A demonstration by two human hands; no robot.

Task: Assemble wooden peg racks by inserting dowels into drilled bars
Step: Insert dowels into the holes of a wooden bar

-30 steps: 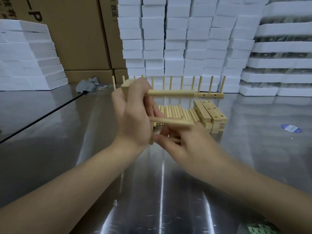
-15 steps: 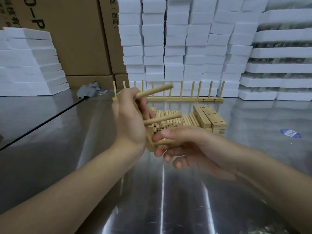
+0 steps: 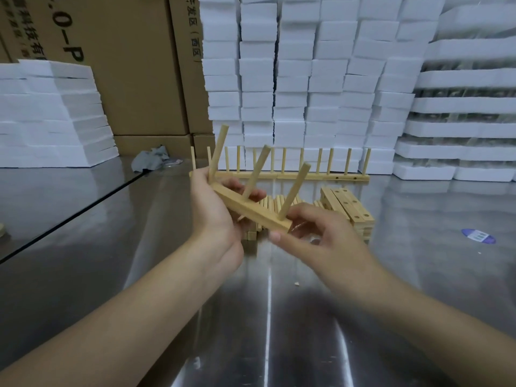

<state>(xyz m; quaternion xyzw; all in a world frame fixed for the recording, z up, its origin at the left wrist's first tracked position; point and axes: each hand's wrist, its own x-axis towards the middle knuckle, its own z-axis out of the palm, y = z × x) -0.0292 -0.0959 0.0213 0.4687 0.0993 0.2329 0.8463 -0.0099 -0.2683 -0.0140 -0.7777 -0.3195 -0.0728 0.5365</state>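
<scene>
Above the steel table (image 3: 83, 247) I hold a wooden bar (image 3: 248, 210) with three dowels (image 3: 255, 174) sticking up and to the right from it. My left hand (image 3: 215, 216) grips the bar's far left end, fingers curled round it. My right hand (image 3: 315, 236) holds the near right end between thumb and fingers. Behind the hands lies a pile of loose dowels (image 3: 275, 203), partly hidden. To its right is a stack of drilled bars (image 3: 349, 210). Finished peg racks (image 3: 307, 174) stand in a row at the back.
White foam blocks (image 3: 307, 79) are stacked along the back and at the left (image 3: 50, 115). Cardboard boxes (image 3: 125, 65) stand behind. A grey rag (image 3: 150, 162) lies at the back left, and a blue sticker (image 3: 478, 236) is on the table at the right.
The bar has turned from end-on to lying across my view, dowels now pointing up and right. My right hand has shifted to the bar's near right end.
</scene>
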